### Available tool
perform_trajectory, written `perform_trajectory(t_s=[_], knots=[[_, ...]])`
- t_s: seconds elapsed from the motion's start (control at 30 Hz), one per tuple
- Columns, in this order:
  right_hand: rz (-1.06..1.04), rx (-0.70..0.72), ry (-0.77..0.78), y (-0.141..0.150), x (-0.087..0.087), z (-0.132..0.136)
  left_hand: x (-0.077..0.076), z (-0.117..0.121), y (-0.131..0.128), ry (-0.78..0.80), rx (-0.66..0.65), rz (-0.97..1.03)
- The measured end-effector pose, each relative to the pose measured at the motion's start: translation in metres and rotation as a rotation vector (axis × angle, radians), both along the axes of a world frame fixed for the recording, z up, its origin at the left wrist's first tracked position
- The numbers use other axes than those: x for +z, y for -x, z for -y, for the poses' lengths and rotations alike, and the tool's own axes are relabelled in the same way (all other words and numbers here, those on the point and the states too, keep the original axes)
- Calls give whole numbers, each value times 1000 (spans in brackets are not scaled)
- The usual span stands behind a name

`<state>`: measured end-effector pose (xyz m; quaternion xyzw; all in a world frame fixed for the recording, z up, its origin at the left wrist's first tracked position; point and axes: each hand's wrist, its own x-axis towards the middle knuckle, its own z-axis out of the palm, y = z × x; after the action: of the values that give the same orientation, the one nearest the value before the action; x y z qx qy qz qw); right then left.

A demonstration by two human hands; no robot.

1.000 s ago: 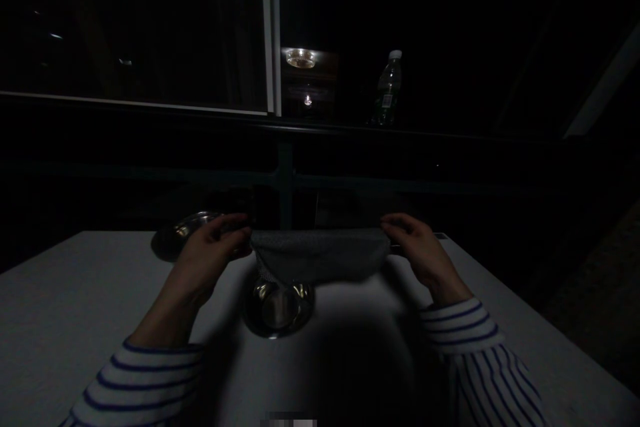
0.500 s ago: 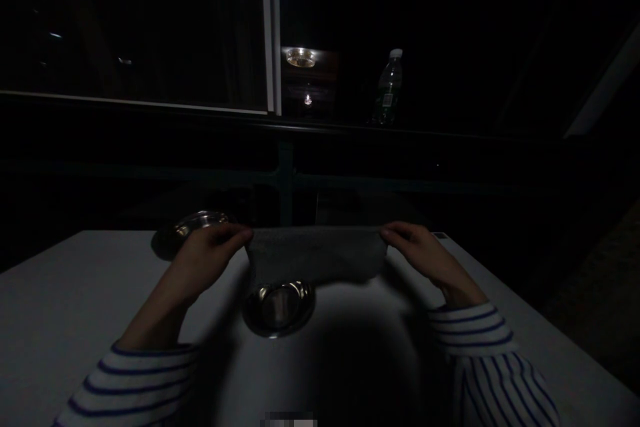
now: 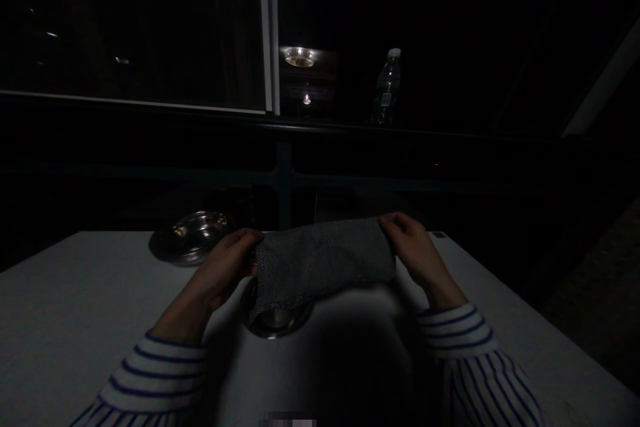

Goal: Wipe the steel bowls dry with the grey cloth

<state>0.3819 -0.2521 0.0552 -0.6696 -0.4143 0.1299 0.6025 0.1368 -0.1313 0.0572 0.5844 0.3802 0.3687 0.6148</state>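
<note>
Landmark: near metal bowl (image 3: 274, 332) on white counter (image 3: 100, 307). Grey cloth (image 3: 325, 257) held above bowl, partly covering it in view. Left hand (image 3: 220, 273) pinches one upper corner, right hand (image 3: 417, 253) the other; likely spread wide so fabric hangs flat. Stacked metal bowls (image 3: 187, 240) beyond bowl, leftward, probably kept out of cloth's way.

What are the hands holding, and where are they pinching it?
A grey cloth: the left hand pinches its upper left corner, the right hand its upper right corner.
</note>
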Motion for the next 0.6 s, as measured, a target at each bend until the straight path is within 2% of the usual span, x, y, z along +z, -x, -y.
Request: perform_trajectory(t_s=[0.13, 0.3, 0.47, 0.6], knots=[[197, -98, -42, 7, 6, 4, 0, 9, -5, 13, -97, -23], [402, -133, -98, 28, 10, 7, -8, 23, -22, 153, -172, 46], [530, 30, -37, 60, -1, 1, -15, 33, -38, 255, -247, 200], [731, 240, -8, 77, -12, -5, -13, 38, -41, 240, -167, 259]])
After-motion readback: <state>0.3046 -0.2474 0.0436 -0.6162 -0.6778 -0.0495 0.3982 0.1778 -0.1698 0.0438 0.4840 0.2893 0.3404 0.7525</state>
